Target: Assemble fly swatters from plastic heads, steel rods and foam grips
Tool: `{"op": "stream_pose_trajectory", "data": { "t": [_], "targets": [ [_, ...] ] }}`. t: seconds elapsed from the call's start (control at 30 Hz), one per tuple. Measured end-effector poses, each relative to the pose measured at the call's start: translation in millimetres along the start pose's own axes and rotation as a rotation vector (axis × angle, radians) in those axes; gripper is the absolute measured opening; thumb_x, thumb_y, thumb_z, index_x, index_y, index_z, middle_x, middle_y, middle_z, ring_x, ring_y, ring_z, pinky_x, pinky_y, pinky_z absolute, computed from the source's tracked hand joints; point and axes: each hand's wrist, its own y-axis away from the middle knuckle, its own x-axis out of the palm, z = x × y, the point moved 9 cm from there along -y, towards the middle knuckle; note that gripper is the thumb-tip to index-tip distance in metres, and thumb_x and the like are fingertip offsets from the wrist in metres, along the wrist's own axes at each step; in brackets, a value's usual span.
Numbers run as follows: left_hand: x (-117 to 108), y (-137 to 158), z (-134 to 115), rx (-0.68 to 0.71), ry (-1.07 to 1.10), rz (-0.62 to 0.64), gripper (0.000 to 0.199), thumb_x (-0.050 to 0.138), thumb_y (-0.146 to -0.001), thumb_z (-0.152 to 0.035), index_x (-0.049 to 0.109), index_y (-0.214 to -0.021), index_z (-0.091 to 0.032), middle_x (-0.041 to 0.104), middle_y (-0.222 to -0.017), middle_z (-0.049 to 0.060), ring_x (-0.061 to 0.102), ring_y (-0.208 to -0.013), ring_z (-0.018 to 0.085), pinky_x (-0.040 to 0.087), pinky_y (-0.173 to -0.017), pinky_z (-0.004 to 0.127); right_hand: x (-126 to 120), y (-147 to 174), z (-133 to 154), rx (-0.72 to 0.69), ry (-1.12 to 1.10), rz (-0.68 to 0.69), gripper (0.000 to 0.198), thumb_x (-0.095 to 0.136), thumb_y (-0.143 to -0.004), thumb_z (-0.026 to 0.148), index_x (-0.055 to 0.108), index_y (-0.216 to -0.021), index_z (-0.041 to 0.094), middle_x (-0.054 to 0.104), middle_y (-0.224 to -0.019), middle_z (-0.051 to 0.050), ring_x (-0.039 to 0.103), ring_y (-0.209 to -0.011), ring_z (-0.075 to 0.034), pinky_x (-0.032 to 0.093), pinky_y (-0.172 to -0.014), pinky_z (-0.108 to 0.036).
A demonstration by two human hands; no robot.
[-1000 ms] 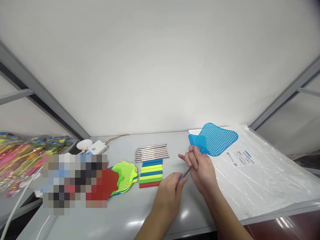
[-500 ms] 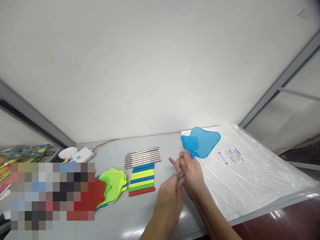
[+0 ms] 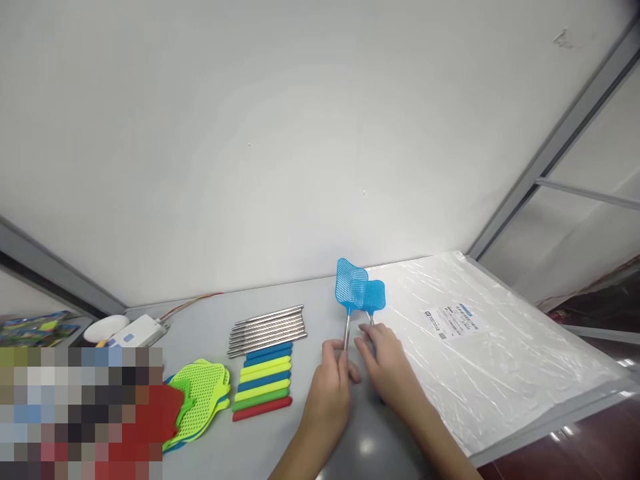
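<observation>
Currently: your left hand (image 3: 327, 383), fingers wrapped round the metal rod (image 3: 347, 329) of one blue flyswatter (image 3: 350, 287); your right hand (image 3: 393, 363), fingers half-curled over a second blue flyswatter (image 3: 376, 295), grip unclear. Grey tabletop (image 3: 317, 300) reaches the white wall (image 3: 300, 167); steel rods (image 3: 267, 330) and coloured tubes (image 3: 263, 381) sit left, plastic-wrapped sheet (image 3: 480, 380) right.

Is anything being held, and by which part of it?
The left hand holds a blue fly swatter by its metal rod. The right hand is at the rod of another swatter; whether it grips cannot be told.

Shaft (image 3: 347, 328) partly hidden by left hand (image 3: 330, 388)
</observation>
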Motion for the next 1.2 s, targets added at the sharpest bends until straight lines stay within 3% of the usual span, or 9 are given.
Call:
{"op": "stream_pose_trajectory", "data": {
  "t": [0.17, 0.3, 0.43, 0.57, 0.8, 0.93, 1.07, 1.2],
  "targets": [
    [1, -14, 12, -0.078, -0.224, -0.066, 0.041, 0.018, -0.101, -0.039, 0.031, -0.132, -0.018, 0.063, -0.065, 0.001, 0.061, -0.060, 0.022, 0.040, -0.058, 0.029, -5, 18, -33, 0.069, 0.409, 0.007, 0.032, 0.041, -0.096, 0.033, 0.062, -0.112, 0.015, 0.069, -0.096, -0.014, 0.063, -0.092, -0.030, 0.036, -0.081, -0.041],
    [11, -24, 13, -0.143, -0.683, 0.006, 0.053, 0.024, -0.099, -0.027, 0.015, -0.149, -0.016, 0.066, -0.067, 0.006, 0.066, -0.064, 0.026, 0.040, -0.059, 0.031, 2, 23, -37, 0.093, 0.441, 0.075, 0.033, 0.039, -0.097, 0.033, 0.055, -0.119, 0.014, 0.072, -0.086, -0.010, 0.067, -0.082, -0.028, 0.035, -0.081, -0.039],
    [25, -31, 9, -0.088, -0.918, 0.119, 0.057, 0.037, -0.095, -0.019, 0.023, -0.150, -0.018, 0.070, -0.076, 0.012, 0.068, -0.072, 0.028, 0.045, -0.066, 0.033, 9, 24, -34, 0.083, 0.413, 0.112, 0.036, 0.034, -0.097, 0.027, 0.053, -0.124, 0.013, 0.072, -0.079, -0.009, 0.066, -0.073, -0.027, 0.035, -0.076, -0.038],
    [31, -33, 5, -0.053, -0.933, 0.146, 0.055, 0.051, -0.090, -0.021, 0.035, -0.142, -0.016, 0.070, -0.078, 0.014, 0.069, -0.077, 0.027, 0.046, -0.071, 0.033, 12, 25, -30, 0.076, 0.355, 0.137, 0.038, 0.033, -0.096, 0.025, 0.051, -0.127, 0.014, 0.073, -0.086, -0.011, 0.064, -0.074, -0.026, 0.036, -0.074, -0.037],
    [26, -17, -3, 0.004, -0.878, 0.188, 0.039, 0.040, -0.092, -0.016, 0.045, -0.131, -0.019, 0.071, -0.090, 0.012, 0.069, -0.080, 0.029, 0.046, -0.067, 0.034, 20, 27, -26, 0.075, 0.307, 0.174, 0.040, 0.028, -0.097, 0.025, 0.050, -0.129, 0.013, 0.073, -0.085, -0.012, 0.064, -0.077, -0.026, 0.036, -0.077, -0.039],
    [19, 0, -9, 0.140, -0.745, 0.244, 0.028, 0.043, -0.094, -0.025, 0.051, -0.121, -0.025, 0.068, -0.102, 0.007, 0.065, -0.091, 0.024, 0.046, -0.074, 0.031, 24, 31, -26, 0.056, 0.268, 0.169, 0.040, 0.028, -0.098, 0.026, 0.049, -0.129, 0.012, 0.073, -0.087, -0.011, 0.065, -0.079, -0.026, 0.037, -0.079, -0.040],
    [18, 8, -9, 0.259, -0.671, 0.300, 0.022, 0.060, -0.087, -0.031, 0.056, -0.107, -0.023, 0.064, -0.101, 0.005, 0.061, -0.090, 0.023, 0.045, -0.075, 0.030, 26, 34, -30, 0.031, 0.263, 0.142, 0.039, 0.028, -0.098, 0.028, 0.049, -0.128, 0.014, 0.072, -0.080, -0.008, 0.065, -0.075, -0.026, 0.037, -0.082, -0.042],
    [19, 8, -8, 0.277, -0.677, 0.282, 0.021, 0.063, -0.087, -0.034, 0.057, -0.104, -0.022, 0.063, -0.098, 0.003, 0.061, -0.088, 0.023, 0.046, -0.075, 0.031, 26, 35, -34, 0.008, 0.282, 0.119, 0.037, 0.031, -0.097, 0.030, 0.051, -0.125, 0.015, 0.069, -0.067, -0.004, 0.063, -0.064, -0.025, 0.038, -0.080, -0.042]
  ]
}}
